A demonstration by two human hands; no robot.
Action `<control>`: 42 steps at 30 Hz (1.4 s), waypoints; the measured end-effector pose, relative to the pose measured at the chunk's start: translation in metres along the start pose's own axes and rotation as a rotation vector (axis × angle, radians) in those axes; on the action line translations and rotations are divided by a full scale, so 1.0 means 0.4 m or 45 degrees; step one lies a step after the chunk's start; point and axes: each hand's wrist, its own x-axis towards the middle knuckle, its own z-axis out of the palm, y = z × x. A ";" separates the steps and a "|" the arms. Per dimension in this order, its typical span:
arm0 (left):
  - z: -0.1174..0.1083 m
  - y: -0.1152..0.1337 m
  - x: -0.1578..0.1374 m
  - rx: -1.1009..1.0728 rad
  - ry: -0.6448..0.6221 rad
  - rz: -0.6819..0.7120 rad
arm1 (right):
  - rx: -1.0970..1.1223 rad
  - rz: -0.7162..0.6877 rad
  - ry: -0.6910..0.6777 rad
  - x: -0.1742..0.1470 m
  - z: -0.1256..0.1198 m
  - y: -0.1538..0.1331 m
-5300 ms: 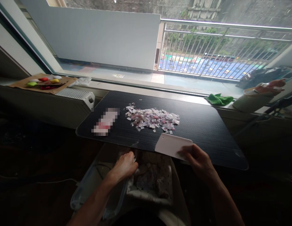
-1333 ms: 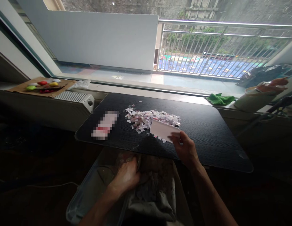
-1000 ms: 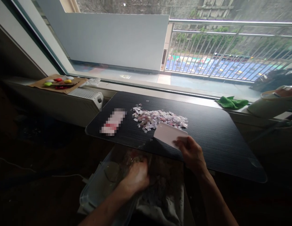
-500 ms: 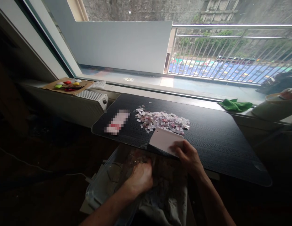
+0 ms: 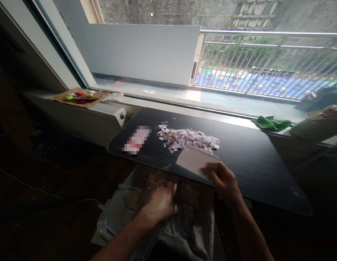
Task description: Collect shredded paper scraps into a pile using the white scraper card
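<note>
Both hands are busy at the black mat's (image 5: 239, 152) near edge. Since half a second ago, the right hand (image 5: 224, 181) has shifted its pinched white scraper (image 5: 197, 161) slightly rightward, just beside the paper-scrap pile (image 5: 188, 139). The left hand (image 5: 160, 203) stays closed on the plastic bag (image 5: 184, 224) in the clear bin (image 5: 116, 214) below.
</note>
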 end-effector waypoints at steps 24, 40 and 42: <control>-0.004 -0.090 0.005 0.248 0.120 -0.235 | -0.115 -0.070 0.188 -0.071 -0.047 0.047; -0.017 -0.113 0.057 0.182 0.110 -0.314 | -0.021 -0.020 0.250 -0.105 -0.058 0.071; 0.000 -0.119 0.026 0.155 0.098 -0.287 | -0.004 -0.009 0.236 -0.101 -0.058 0.072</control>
